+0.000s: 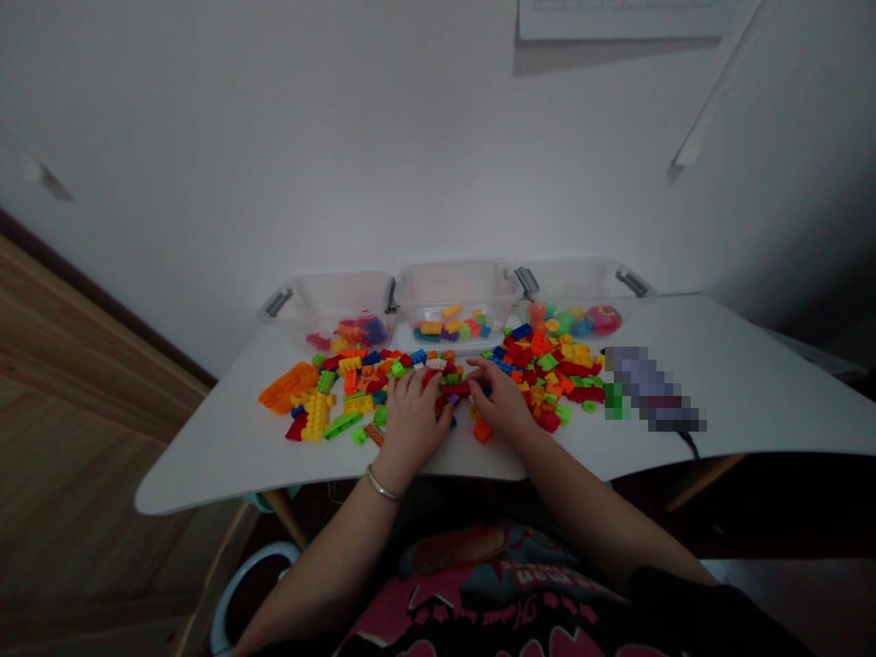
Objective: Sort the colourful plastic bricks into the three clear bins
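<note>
Loose plastic building bricks (438,374) in red, yellow, orange, blue and green lie in a wide heap on the white table (753,406). My left hand (412,420) rests palm-down on the near middle of the heap. My right hand (502,401) lies close by, its fingertips over the bricks. A long red brick (455,389) lies between my hands, near the fingers of both. An orange brick (483,431) sits just below my right hand. I cannot tell whether either hand grips a brick.
Three clear plastic bins with grey latches hold bricks along the back of the table: left (335,310), middle (455,301), right (581,292). A pixelated, unreadable object (653,388) with a dark cable lies to the right. A white wall (438,164) rises behind.
</note>
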`<move>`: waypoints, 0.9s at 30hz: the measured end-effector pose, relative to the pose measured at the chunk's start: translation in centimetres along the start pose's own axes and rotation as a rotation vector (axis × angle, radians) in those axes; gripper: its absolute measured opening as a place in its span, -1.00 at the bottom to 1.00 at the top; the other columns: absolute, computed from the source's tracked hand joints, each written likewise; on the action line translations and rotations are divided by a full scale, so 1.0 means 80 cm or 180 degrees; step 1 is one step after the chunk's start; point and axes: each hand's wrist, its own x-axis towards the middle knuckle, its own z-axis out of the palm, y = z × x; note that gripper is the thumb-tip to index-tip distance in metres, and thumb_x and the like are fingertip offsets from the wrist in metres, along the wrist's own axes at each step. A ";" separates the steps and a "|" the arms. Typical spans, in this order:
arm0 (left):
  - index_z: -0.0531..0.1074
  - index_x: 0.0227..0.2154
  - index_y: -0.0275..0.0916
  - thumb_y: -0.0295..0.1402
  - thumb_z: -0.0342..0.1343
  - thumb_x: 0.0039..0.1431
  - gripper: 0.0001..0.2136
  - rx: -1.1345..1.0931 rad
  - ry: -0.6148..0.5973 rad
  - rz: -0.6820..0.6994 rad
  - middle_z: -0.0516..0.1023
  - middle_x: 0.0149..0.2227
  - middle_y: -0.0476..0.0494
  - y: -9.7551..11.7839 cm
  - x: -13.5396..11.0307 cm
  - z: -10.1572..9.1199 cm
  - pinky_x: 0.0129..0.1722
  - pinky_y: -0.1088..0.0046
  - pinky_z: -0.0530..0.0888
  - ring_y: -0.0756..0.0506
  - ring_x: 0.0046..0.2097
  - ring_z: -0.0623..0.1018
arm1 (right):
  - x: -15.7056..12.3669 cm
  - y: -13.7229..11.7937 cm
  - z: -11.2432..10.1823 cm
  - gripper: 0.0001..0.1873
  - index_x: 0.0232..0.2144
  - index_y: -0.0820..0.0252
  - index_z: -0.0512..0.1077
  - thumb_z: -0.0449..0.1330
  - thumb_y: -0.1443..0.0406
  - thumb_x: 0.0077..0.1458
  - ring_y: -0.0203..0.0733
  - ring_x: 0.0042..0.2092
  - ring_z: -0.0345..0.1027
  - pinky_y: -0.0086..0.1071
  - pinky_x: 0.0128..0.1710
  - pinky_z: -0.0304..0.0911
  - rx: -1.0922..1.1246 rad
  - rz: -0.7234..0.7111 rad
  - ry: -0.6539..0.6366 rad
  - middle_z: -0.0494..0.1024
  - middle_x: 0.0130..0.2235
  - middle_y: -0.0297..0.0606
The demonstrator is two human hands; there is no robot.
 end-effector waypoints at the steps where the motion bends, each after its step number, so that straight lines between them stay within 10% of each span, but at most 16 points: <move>1: 0.36 0.16 -0.18 -0.23 0.10 0.19 -0.54 0.0044 0.0004 -0.0023 0.38 0.22 -0.31 -0.002 0.003 0.000 0.27 -0.11 0.16 -0.35 0.23 0.34 | 0.000 0.001 0.000 -0.61 0.04 0.15 0.32 0.07 0.34 0.14 -0.13 -0.20 0.47 -0.21 -0.11 0.39 -0.0024 -0.0009 0.0004 0.57 -0.22 -0.21; 27: 0.48 -0.09 -0.16 -0.37 -0.07 0.32 -0.76 0.0435 -0.0072 0.0057 0.54 -0.05 -0.23 -0.018 0.057 -0.003 -0.13 0.27 0.42 -0.19 -0.08 0.53 | -0.001 0.002 0.001 -0.64 0.01 0.14 0.35 0.07 0.31 0.14 -0.13 -0.20 0.47 -0.19 -0.07 0.37 -0.0147 -0.0046 0.0011 0.57 -0.25 -0.23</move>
